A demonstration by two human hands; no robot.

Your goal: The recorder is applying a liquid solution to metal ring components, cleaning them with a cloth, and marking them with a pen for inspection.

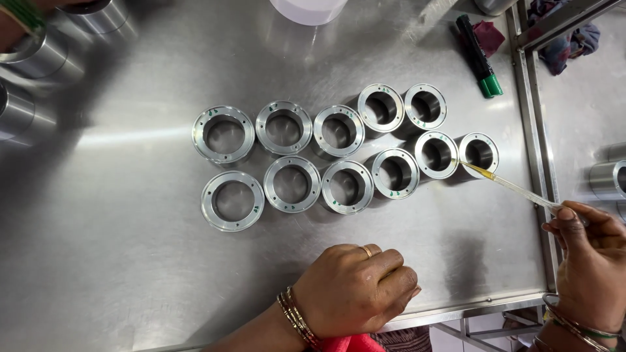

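Several short steel rings stand in two rows on a steel table (130,274). My right hand (590,261) pinches a clear dropper (512,186) holding yellowish liquid. Its tip rests on the rim of the ring at the right end of the near row (479,154), beside another ring (435,154). My left hand (355,287) lies as a loose fist on the table near its front edge, holding nothing. The leftmost rings (223,134) (232,201) are farther from both hands.
A black marker with a green cap (479,57) lies at the back right beside a dark red cloth (489,36). More steel cylinders (39,58) stand at the far left, and another (606,179) on the adjoining table. A white container (308,10) is at the back.
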